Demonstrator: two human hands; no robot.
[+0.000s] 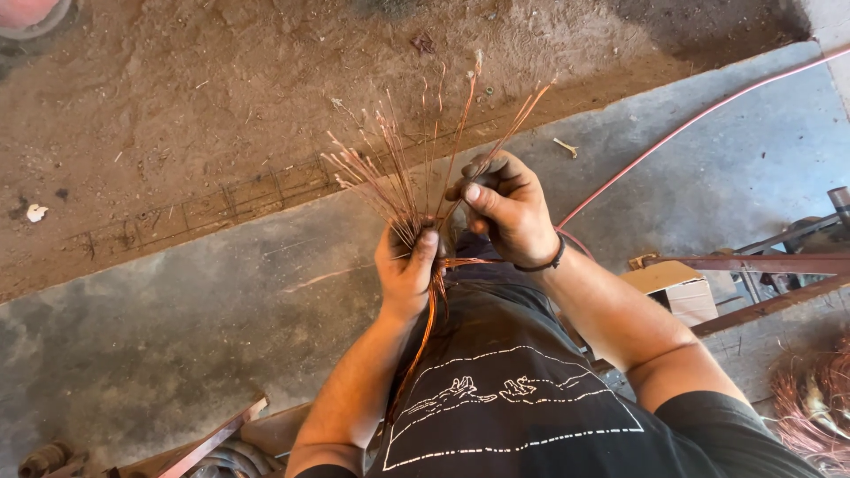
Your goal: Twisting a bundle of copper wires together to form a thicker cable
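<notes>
A person's left hand [405,265] is closed in a fist around a bundle of copper wires [416,168], whose loose ends fan upward toward twelve o'clock while the rest trails down past the wrist toward six. The right hand [506,208], at two o'clock from the left, is curled with thumb and fingers pinching a few of the strands; a dark band [542,263] circles its wrist. Below the hands hangs a black shirt [513,398] with a white line drawing. A red cable [699,119] runs across the concrete floor [221,301] toward two o'clock. A small cardboard box [677,288] sits at four o'clock, and a tangle of copper wire [810,398] lies farther out at five o'clock.
</notes>
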